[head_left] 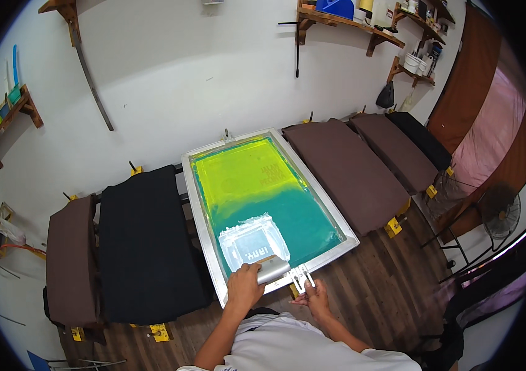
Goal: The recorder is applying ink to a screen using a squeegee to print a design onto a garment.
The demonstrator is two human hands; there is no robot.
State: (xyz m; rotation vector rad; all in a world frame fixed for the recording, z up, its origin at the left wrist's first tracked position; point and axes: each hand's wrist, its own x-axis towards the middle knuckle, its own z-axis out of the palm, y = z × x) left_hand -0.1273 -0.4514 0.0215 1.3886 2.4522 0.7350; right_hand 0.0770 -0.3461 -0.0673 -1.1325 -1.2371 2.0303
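A screen-printing frame [335,216] with a pale metal rim lies in front of me, its mesh yellow-green at the far end and teal nearer. White ink [247,240] covers a square patch with lettering at the near left. My left hand [246,289] is closed around a silver-grey squeegee [273,269], which rests on the mesh at the near edge of that patch. At the middle of the frame's near edge, my right hand [316,300] has its fingers curled at a metal bracket [303,279], thumb against it. Part of its grip is hidden.
Dark-covered printing boards flank the frame: black [145,247] and brown [72,260] to the left, brown ones [349,173] to the right. Yellow brackets [394,227] jut from their ends. Wooden shelves [349,25] hang on the wall; a fan [499,211] stands far right.
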